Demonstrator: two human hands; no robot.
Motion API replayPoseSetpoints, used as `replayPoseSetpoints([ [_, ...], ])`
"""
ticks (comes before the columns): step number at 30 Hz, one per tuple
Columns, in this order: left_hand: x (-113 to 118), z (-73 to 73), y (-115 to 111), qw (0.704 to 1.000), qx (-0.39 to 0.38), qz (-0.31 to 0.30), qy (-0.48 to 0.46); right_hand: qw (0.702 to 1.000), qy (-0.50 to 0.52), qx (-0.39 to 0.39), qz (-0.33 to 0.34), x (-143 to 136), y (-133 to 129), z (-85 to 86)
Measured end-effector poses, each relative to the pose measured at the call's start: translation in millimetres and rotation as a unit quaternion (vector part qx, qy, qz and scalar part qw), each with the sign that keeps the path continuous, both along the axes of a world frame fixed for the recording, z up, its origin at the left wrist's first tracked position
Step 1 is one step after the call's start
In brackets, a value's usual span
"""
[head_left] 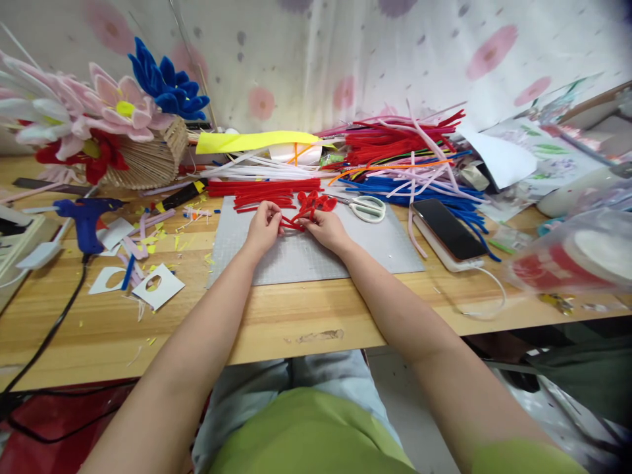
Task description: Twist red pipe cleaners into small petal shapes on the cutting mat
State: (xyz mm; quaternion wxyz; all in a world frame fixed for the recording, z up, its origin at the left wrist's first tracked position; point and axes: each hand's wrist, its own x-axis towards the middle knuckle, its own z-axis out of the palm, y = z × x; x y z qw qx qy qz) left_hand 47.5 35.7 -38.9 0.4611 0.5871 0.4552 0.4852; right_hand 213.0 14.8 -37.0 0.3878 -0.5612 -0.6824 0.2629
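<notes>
Over the grey cutting mat (316,263), my left hand (265,226) pinches one end of a red pipe cleaner (292,224). My right hand (323,227) has its fingers closed on the other part of it, a short distance to the right. Several red loops (313,201) lie just behind my right hand's fingers. Straight red pipe cleaners (264,192) are laid along the mat's back edge, behind my left hand. White-handled scissors (368,209) rest on the mat to the right of my right hand.
A blue glue gun (87,220) and paper scraps (158,286) are on the left, below fuzzy flowers (123,108). Piles of coloured pipe cleaners (395,145) line the back. A phone (448,229) on a white power bank and a bagged cup (567,260) are at right.
</notes>
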Motion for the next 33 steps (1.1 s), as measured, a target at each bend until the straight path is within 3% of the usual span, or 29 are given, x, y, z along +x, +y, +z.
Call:
replayPoseSetpoints([
  [5, 2, 5.5, 1, 0.999, -0.031, 0.025, -0.036, 1.0, -0.005, -0.011, -0.004, 1, 3, -1.6],
  [14, 3, -1.4, 2, 0.996, -0.001, 0.083, -0.036, 0.999, -0.027, -0.018, -0.008, -1, 2, -0.3],
  [23, 20, 17.0, -15, 0.991, -0.062, 0.028, -0.116, 0.984, -0.175, 0.006, 0.034, -5, -3, 9.6],
  [28, 13, 26.5, -12, 0.973, -0.062, 0.096, -0.2, 0.969, -0.241, 0.001, 0.057, -4, -6, 14.7],
  [31, 7, 29.7, -8, 0.958, -0.082, 0.119, -0.248, 0.975, -0.209, 0.002, 0.075, -5, -7, 13.1],
  [33, 6, 29.6, -8, 0.952, -0.095, 0.121, -0.265, 0.988, -0.116, -0.003, 0.099, -8, -8, 11.5],
])
